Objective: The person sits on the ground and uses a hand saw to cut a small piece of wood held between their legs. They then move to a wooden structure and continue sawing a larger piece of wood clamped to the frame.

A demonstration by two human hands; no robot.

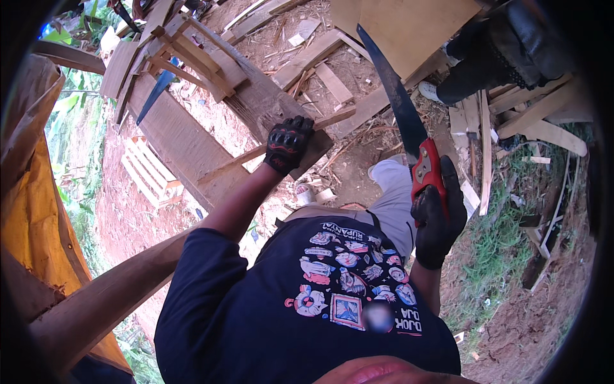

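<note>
Outdoors, over planks (185,142), left fingers (304,124) clamp a strip (338,116); right fingers (432,201) clasp a saw (408,115).

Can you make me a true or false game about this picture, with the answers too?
1. The right hand holds a long, dark-bladed, red-handled saw. True.
2. The left hand is bare. False: it wears a black glove with red trim.
3. The left hand is on a thin, light brown wooden strip. True.
4. The saw's blade is cutting that strip. False: the blade is apart from it.
5. The person's shirt is plain yellow. False: it's dark blue with colourful printed pictures.
</note>
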